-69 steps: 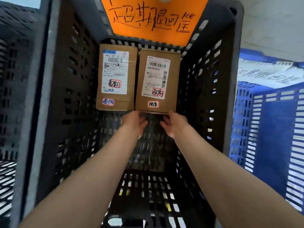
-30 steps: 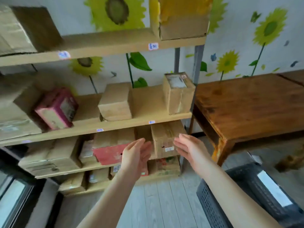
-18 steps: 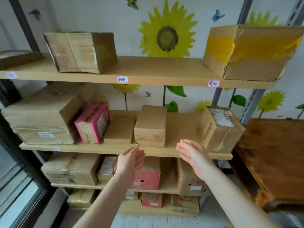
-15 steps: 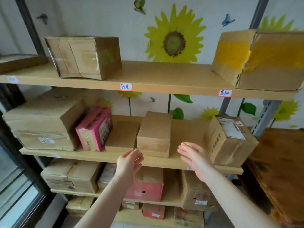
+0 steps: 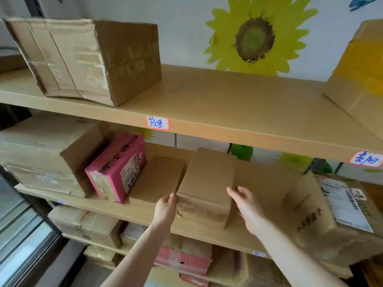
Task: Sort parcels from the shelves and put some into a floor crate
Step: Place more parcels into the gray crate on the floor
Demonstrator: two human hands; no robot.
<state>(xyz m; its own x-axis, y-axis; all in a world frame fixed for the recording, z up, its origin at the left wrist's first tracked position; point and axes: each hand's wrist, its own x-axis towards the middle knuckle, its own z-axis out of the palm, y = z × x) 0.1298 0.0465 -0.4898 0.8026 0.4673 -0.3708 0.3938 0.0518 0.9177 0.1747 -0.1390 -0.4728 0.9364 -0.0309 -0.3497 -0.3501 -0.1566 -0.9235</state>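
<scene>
A plain brown cardboard parcel lies lengthwise in the middle of the middle shelf. My left hand presses its fingertips against the parcel's front left corner. My right hand lies flat against its right side, fingers slightly spread. The parcel is clamped between both hands and still rests on the shelf board. The floor crate is out of view.
A flat brown box and a pink box sit just left of the parcel, beyond them a large carton. A labelled carton stands to the right. Big cartons occupy the top shelf; red and brown parcels fill the lower shelf.
I came up from the floor crate and faced the shelves. Both hands, open in the air half a second ago, have reached forward and closed in on the sides of the middle parcel.
</scene>
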